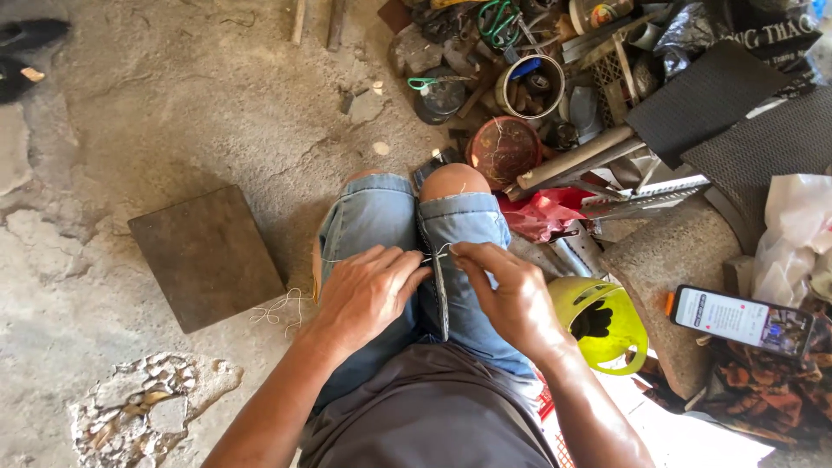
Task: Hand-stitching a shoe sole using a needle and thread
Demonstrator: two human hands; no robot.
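A dark strip [440,290] lies clamped between the person's knees, its long axis running from the lap out toward the knees. Left of the strip, the left hand [368,290] pinches white thread [282,308]; right of it, the right hand [511,299] pinches the thread's end. A dark board [208,256] lies farther left; a yellow jug [607,325] holding something dark sits right. Beyond, a tin [530,85] holds small tools.

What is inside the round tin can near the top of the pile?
The tin can stands open. Inside, a blue piece lies near its rim with dark and brownish odds and ends below. Its bottom is covered by them; what each piece is cannot be told.
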